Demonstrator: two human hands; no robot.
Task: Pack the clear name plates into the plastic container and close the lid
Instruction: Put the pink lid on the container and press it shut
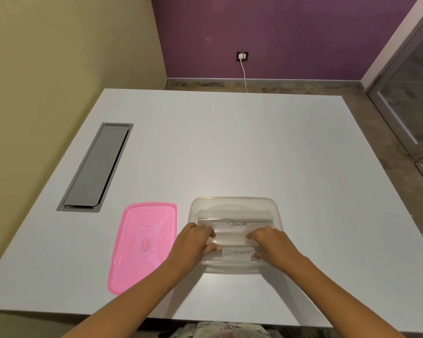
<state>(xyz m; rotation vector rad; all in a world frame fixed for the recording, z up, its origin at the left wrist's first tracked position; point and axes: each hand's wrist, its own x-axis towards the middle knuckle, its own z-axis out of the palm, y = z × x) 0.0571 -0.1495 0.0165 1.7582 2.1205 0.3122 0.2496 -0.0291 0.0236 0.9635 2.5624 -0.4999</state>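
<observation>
Clear plastic walls of the container (233,202) show two name plates inside: the PANDA plate (237,224) lies toward the far side, and the ELEPHANT plate (238,252) sits at the near side, held at its ends. The left hand (193,242) and the right hand (270,242) both reach into the box, fingers narrowed and pinching the ELEPHANT plate. The step in hand looks like seating this plate; next, the hands would need to let go and fetch the pink lid (142,247), which lies flat just left of the container, then press it on squarely. The white bench (230,147) carries a grey cable hatch (95,167); beyond it are a purple wall, a socket (242,56) with a white cable, and a glass door at right.
</observation>
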